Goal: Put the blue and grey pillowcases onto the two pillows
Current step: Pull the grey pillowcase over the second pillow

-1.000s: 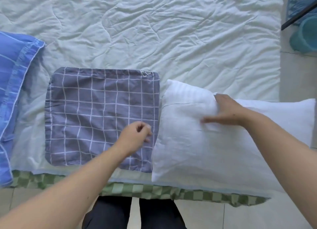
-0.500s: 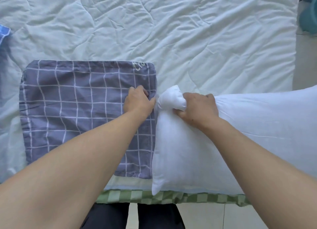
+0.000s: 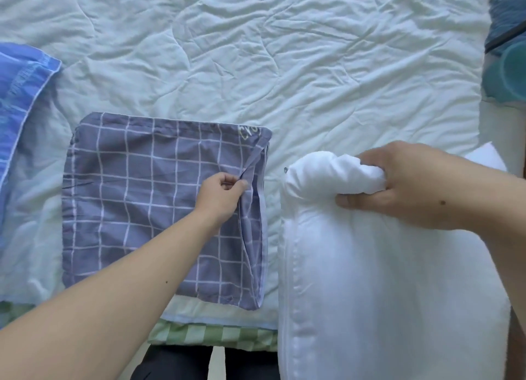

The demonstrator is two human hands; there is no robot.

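Note:
The grey checked pillowcase (image 3: pixel 136 209) lies flat on the bed near its front edge. My left hand (image 3: pixel 220 190) pinches the upper layer of its right-hand opening and lifts it a little. To the right is a white pillow (image 3: pixel 384 294), raised off the bed, with its far end bunched up. My right hand (image 3: pixel 410 184) squeezes that bunched end. A gap of bedding separates pillow and pillowcase. The blue pillowcase (image 3: pixel 20 100) lies at the left edge, only partly in view. A white corner (image 3: pixel 485 157) shows behind my right hand.
A pale green quilted cover (image 3: pixel 284 66) spreads over the bed, with a green checked sheet (image 3: pixel 210 337) showing at the front edge. A teal bucket (image 3: pixel 509 75) and blue item stand on the floor at the right. My dark trousers (image 3: pixel 182 362) are below.
My left hand has taken the opening's upper layer and pulled it up. My right hand has lifted the pillow's bunched end and drawn it away from the pillowcase to the right.

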